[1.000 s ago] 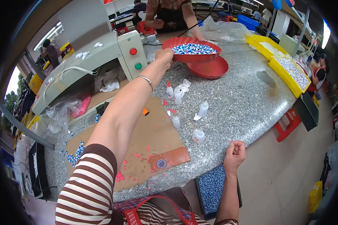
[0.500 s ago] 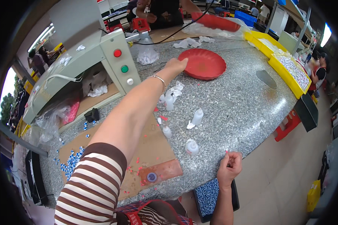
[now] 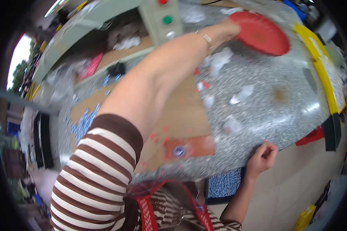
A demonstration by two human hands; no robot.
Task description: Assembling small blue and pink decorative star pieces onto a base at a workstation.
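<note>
Left hand (image 3: 228, 30) stretched far across the speckled worktop (image 3: 273, 104), at the near-left rim of the red dish (image 3: 263, 32). Fingers hidden behind the rim and blurred by motion: cannot tell whether clamped on the dish or only laid against it. Bracelet (image 3: 206, 38) at the wrist; striped sleeve (image 3: 94, 173) at the lower left.

Red dish far back on the worktop, tilted in the view, just left of the yellow tray (image 3: 323, 65) along the right edge.

Right hand (image 3: 261, 157) at the near worktop edge, fingers curled into a loose fist, pressed together, nothing visible inside.

Small white bottles (image 3: 241, 93) scattered mid-worktop, blurred, well apart from both hands. Brown cardboard sheet (image 3: 181, 115) under the left forearm, red flecks on it, an orange strip with a round blue cap (image 3: 179, 151) at its near edge. Machine box with red and green buttons (image 3: 164, 17) behind the arm. Blue bits (image 3: 83, 123) spilled at the left. Blue-patterned bin (image 3: 223, 184) below the worktop edge, beside the right forearm.
</note>
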